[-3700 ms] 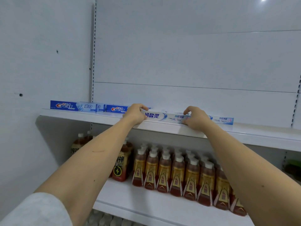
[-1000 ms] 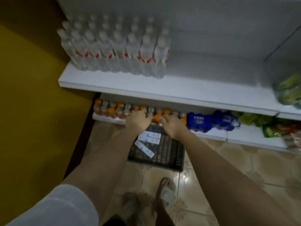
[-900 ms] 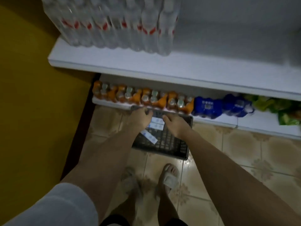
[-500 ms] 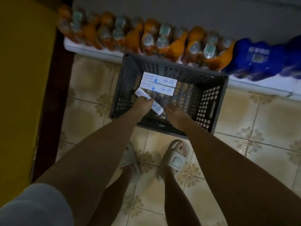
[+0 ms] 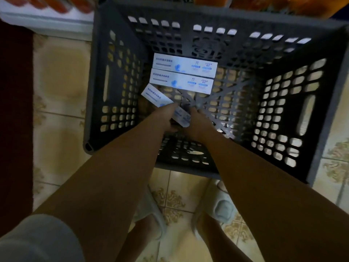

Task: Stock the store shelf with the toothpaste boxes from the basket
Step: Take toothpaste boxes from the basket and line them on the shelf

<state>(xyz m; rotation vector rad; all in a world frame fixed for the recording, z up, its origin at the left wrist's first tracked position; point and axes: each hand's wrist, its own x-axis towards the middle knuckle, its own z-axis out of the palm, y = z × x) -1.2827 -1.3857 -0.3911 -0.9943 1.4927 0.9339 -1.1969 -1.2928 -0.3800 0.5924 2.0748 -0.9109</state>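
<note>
A grey slotted plastic basket (image 5: 95, 76) stands on the tiled floor below me. Three white-and-blue toothpaste boxes lie on its bottom. Two of them, the far box (image 5: 184, 64) and the middle box (image 5: 181, 82), lie side by side toward the far wall. The nearest box (image 5: 154, 96) lies tilted. My left hand (image 5: 166, 118) is down in the basket, its fingers closed across the middle of this tilted box. My right hand (image 5: 198, 123) holds the box's near end. The store shelf is out of view.
The bottom shelf edge (image 5: 47, 21) with blurred orange bottles (image 5: 264, 2) runs just behind the basket. My feet in pale slippers (image 5: 221, 207) stand right in front of it. A dark strip (image 5: 15, 110) borders the floor on the left.
I have turned from the top shelf, where both hands set a box, and bent down to the floor. Both hands have dropped into the basket and closed on the tilted box.
</note>
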